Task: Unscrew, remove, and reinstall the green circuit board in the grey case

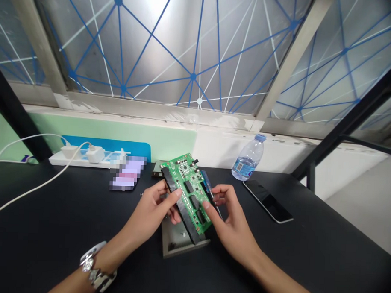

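A green circuit board (189,187) with black components and a black strip along its left edge is tilted above the table. My left hand (156,203) grips its left side, thumb on top and fingers underneath. On the right side, my right hand (228,214) holds the board's edge with the thumb on its face and the fingers bent behind. Below the board lies a shallow grey metal tray (179,251), partly covered by it. Something blue (206,180) shows behind the board's right edge; I cannot make out what it is.
On the black table (84,215) are a white power strip (63,160) with plugs and cables, a pixelated phone (128,173) and a dark phone (270,202). A water bottle (248,159) stands by the wall. Black frame bars (19,110) rise at both sides.
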Demonstrator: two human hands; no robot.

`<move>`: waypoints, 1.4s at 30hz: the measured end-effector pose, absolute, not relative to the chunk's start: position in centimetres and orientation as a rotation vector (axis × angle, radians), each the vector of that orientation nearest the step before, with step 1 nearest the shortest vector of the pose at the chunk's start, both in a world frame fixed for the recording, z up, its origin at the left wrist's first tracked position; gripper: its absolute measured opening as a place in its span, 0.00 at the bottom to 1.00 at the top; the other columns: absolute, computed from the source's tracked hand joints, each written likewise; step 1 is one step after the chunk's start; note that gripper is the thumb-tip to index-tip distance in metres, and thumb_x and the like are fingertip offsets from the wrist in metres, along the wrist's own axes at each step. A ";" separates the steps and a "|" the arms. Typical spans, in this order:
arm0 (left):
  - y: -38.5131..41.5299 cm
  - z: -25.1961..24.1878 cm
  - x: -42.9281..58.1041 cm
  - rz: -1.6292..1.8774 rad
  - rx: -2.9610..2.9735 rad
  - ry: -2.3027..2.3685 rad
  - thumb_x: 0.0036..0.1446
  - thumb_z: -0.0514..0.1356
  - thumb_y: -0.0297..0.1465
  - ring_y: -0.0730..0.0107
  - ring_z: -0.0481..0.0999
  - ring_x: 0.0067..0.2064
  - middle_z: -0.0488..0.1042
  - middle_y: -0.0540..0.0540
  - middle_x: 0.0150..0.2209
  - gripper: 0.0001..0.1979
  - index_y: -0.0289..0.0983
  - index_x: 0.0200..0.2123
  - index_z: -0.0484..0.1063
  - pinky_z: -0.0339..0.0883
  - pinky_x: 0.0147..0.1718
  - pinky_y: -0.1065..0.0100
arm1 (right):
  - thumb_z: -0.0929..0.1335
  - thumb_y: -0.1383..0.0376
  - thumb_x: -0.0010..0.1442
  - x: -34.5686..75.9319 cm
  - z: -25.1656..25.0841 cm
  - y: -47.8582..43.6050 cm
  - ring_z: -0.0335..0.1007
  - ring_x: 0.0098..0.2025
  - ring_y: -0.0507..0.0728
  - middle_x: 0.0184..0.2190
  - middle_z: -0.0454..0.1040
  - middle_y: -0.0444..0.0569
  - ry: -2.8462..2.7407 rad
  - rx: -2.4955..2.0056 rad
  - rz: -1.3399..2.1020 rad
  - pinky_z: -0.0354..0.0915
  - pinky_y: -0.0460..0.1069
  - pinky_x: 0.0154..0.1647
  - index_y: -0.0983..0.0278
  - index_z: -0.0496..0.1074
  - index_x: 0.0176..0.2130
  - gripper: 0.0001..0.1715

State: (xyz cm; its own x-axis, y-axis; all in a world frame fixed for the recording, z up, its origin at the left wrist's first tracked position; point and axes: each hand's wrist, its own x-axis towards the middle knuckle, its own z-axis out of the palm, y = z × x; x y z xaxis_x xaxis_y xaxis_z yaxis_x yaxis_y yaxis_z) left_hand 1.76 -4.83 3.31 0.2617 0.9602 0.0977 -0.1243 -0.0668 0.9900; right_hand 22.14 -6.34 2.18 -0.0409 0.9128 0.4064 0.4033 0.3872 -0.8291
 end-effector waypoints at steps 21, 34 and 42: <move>-6.1 3.7 3.2 1.136 1.070 0.839 0.54 0.68 0.41 0.52 0.73 0.54 0.66 0.37 0.60 0.41 0.43 0.64 0.50 0.68 0.52 0.53 | 0.64 0.52 0.67 20.6 3.4 -8.0 0.66 0.38 0.55 0.34 0.68 0.46 -1.550 -0.994 1.266 0.64 0.49 0.42 0.63 0.73 0.39 0.18; -4.4 3.8 0.8 1.105 1.126 0.975 0.58 0.64 0.43 0.60 0.79 0.40 0.73 0.40 0.47 0.28 0.36 0.56 0.64 0.73 0.43 0.58 | 0.70 0.52 0.61 22.7 3.3 -6.0 0.66 0.22 0.49 0.27 0.71 0.43 -1.381 -1.021 1.353 0.68 0.45 0.21 0.65 0.73 0.42 0.19; -3.5 2.3 0.4 0.934 1.137 0.963 0.61 0.54 0.53 0.70 0.68 0.25 0.69 0.47 0.24 0.28 0.31 0.30 0.71 0.62 0.26 0.67 | 0.68 0.49 0.62 22.6 2.8 -5.9 0.68 0.21 0.50 0.28 0.70 0.43 -1.411 -1.000 1.426 0.68 0.46 0.18 0.65 0.73 0.44 0.22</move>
State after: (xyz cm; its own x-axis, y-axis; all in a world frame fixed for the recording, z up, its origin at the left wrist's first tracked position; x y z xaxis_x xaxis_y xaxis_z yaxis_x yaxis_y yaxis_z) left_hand 0.36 -3.51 2.32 0.3095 0.9420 -0.1301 -0.1017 0.1688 0.9804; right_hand 22.60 -5.90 2.78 -0.2984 0.9539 0.0330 -0.0430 0.0212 -0.9989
